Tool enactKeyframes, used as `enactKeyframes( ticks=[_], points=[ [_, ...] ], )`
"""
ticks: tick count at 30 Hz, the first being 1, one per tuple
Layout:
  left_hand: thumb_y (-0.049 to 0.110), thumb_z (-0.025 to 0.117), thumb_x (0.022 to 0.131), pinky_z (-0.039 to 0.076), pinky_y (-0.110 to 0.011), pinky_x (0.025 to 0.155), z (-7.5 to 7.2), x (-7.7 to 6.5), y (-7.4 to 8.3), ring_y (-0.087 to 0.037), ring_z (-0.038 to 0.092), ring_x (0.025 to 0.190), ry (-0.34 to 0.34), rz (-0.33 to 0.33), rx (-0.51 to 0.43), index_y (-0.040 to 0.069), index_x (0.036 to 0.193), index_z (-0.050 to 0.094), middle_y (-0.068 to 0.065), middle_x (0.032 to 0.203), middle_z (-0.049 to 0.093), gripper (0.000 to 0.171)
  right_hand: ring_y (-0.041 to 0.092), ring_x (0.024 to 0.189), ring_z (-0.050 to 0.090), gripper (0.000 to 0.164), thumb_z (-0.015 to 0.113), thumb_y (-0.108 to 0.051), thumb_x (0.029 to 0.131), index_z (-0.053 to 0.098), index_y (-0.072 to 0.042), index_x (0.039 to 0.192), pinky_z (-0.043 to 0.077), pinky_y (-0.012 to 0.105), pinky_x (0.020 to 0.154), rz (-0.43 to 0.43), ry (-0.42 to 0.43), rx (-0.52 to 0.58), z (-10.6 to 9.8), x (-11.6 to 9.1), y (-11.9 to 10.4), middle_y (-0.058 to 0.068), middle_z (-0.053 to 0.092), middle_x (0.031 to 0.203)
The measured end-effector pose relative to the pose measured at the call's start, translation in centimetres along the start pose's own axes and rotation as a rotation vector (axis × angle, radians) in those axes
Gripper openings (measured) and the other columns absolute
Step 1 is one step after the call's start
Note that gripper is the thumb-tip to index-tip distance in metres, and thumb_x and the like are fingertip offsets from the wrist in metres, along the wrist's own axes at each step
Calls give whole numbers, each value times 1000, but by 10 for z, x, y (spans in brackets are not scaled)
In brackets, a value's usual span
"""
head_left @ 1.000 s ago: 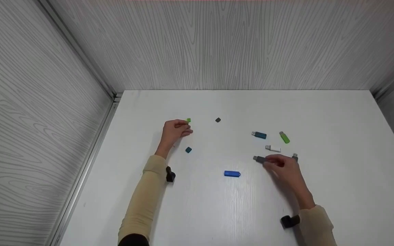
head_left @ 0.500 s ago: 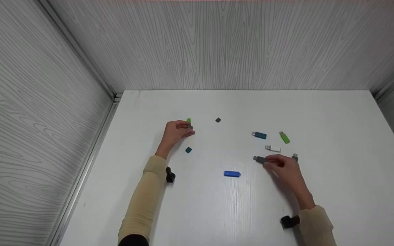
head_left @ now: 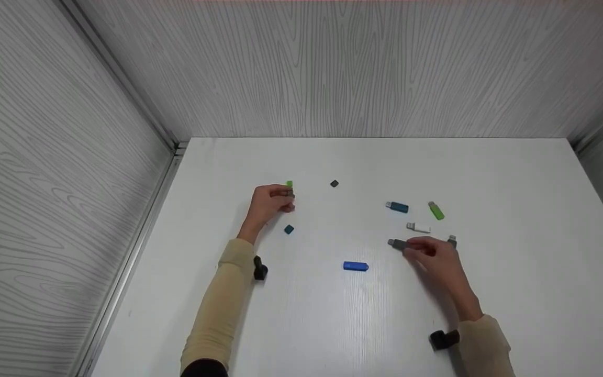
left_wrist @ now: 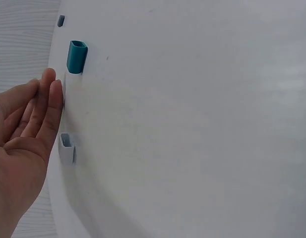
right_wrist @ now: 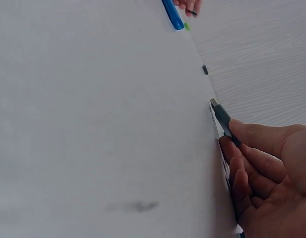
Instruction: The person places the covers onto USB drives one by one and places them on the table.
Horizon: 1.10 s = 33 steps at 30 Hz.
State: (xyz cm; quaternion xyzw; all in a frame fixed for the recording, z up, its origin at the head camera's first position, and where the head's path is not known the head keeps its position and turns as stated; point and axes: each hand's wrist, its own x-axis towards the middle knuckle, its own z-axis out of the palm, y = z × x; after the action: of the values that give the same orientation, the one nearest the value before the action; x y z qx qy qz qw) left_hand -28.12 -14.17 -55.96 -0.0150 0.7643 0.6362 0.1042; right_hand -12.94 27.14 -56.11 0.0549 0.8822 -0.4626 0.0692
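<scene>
In the head view my left hand point(head_left: 267, 205) pinches a small dark grey cap point(head_left: 290, 193) between thumb and fingertips. The green cap point(head_left: 289, 184) lies just beyond those fingertips. A hollow teal cap point(left_wrist: 77, 57) and a white cap point(left_wrist: 67, 148) lie beside this hand in the left wrist view, where the held cap is hidden. My right hand point(head_left: 434, 256) grips a dark grey USB stick point(right_wrist: 223, 119) by its rear end, with the metal plug pointing left in the head view. Another dark grey cap point(head_left: 334, 184) lies between the hands, farther back.
Around the right hand lie a teal USB stick point(head_left: 398, 207), a green one point(head_left: 436, 210), a white one point(head_left: 419, 228) and a second grey one point(head_left: 452, 241), partly hidden. A capped blue stick point(head_left: 355, 266) lies on the white table point(head_left: 301, 324). Panels stand behind and at the sides.
The left hand has shifted slightly to the right, and its fingers have drawn in around the small dark grey cap. The right hand and its USB stick have stayed still.
</scene>
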Motion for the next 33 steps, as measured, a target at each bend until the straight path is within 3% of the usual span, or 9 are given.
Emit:
enactKeyframes(
  ticks=[5,12,23,33],
  points=[
    [-1,66,100,65,-31,79,0,0,-1,-18,75,82,-21,27,15,2,139,67,-22,116,75,39,19,95,57,35,73,-27,100,74,-7,129,46,20,78,8,-1,0,0,0,0,16,76,117],
    [3,69,100,64,-27,78,1,-1,-2,-15,73,81,-20,16,52,1,134,70,-16,112,74,34,19,96,57,37,73,-28,100,73,-7,130,46,19,78,8,-4,5,0,0,1,16,76,118],
    [9,75,97,53,-25,59,-3,1,-6,-15,64,65,-20,13,29,4,127,75,-7,93,74,31,21,94,55,33,72,-26,100,74,-8,129,45,21,77,4,11,-17,2,1,3,15,77,115],
    [13,76,97,47,-22,58,2,-4,-1,-11,62,70,-21,8,127,9,126,75,-9,109,77,29,24,97,55,36,73,-29,100,74,-10,130,46,23,78,16,3,-16,-2,1,2,15,77,117]
  ],
)
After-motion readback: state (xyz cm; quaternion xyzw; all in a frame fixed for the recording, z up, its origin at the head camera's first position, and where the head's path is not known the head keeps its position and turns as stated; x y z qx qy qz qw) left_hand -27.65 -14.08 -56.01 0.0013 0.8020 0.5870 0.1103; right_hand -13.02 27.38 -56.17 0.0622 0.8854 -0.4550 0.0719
